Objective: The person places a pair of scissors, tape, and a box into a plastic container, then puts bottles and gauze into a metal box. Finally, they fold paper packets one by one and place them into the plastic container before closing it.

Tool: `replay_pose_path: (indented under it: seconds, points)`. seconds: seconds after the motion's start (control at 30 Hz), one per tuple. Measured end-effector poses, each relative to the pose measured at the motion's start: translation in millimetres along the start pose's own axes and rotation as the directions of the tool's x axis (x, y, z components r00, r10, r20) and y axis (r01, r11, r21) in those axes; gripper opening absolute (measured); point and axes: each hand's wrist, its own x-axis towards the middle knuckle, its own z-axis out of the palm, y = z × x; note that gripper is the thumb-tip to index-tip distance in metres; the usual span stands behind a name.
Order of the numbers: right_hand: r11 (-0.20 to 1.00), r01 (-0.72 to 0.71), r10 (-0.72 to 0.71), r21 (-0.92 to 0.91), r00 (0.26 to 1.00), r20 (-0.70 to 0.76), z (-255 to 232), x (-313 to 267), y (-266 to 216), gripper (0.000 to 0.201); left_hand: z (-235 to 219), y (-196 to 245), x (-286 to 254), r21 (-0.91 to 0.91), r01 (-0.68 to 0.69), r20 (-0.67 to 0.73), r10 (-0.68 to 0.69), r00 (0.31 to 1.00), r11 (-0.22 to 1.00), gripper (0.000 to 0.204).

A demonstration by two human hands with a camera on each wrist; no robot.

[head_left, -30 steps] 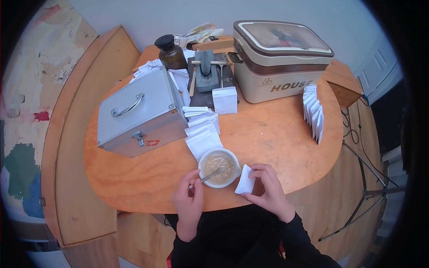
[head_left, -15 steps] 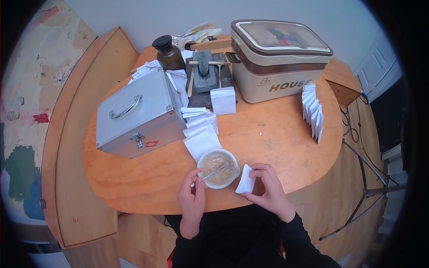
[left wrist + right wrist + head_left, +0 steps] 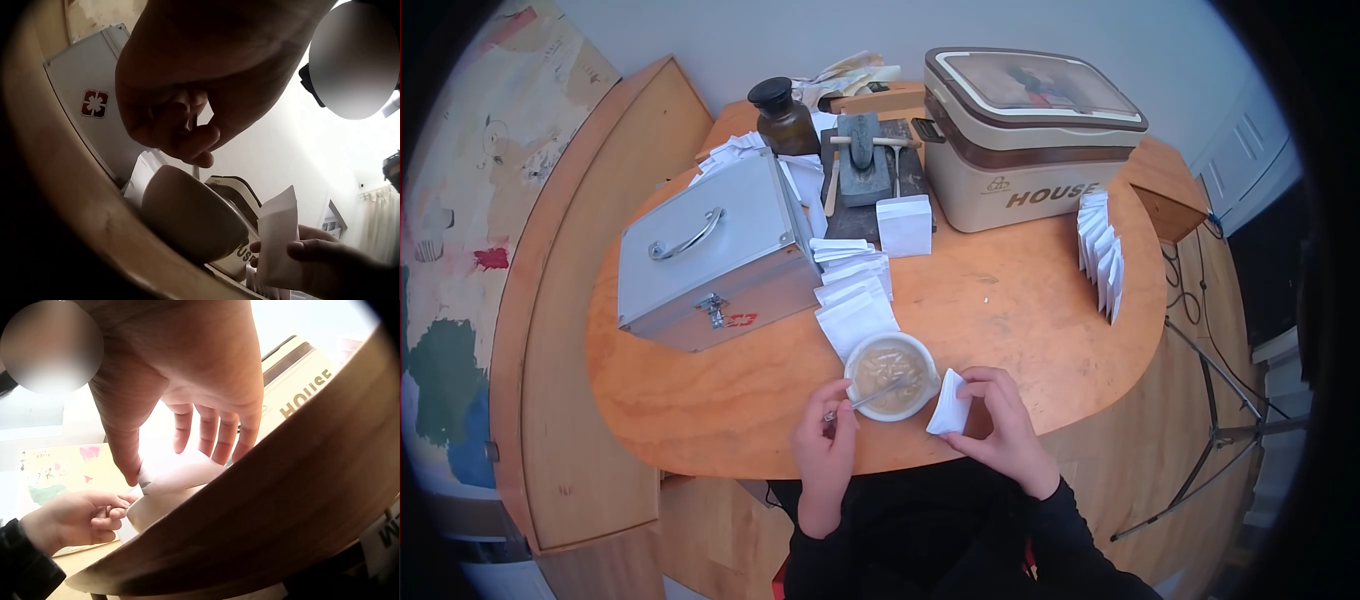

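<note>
A white bowl (image 3: 852, 398) with a small spout stands near the table's front edge and contains a pale brown mass with strips or pieces in it. At its left rim, my left hand (image 3: 825, 440) pinches the handle of a thin metal spoon (image 3: 868, 399), whose tip lies in the mass. My right hand (image 3: 1008, 432) holds a white paper packet (image 3: 949, 405) upright just right of the bowl, thumb at its lower edge and fingers at the upper. In the right wrist view, the packet (image 3: 178, 472) spans the space between thumb and fingers.
Behind the bowl lie overlapping white paper packets (image 3: 855, 310). A silver case (image 3: 710, 250) stands left, with a brown jar (image 3: 786, 130) behind it. Dark stone blocks (image 3: 865, 185) and a beige HOUSE box (image 3: 1020, 160) occupy the back. More packets (image 3: 1102, 255) stand in a row at right.
My left hand and the spoon have shifted slightly, with the spoon's tip moving a little within the bowl. My right hand and its packet have stayed in place.
</note>
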Motion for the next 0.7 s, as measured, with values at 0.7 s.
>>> replay_pose_path:
  seconds: [0.7]
  points:
    - [1.0,-0.022,0.022,-0.001,1.0,-0.001,-0.1,-1.6,3.1,0.048,-1.3,5.8,-2.6,-0.193,0.113,0.048,-0.105,0.993,0.975,0.022]
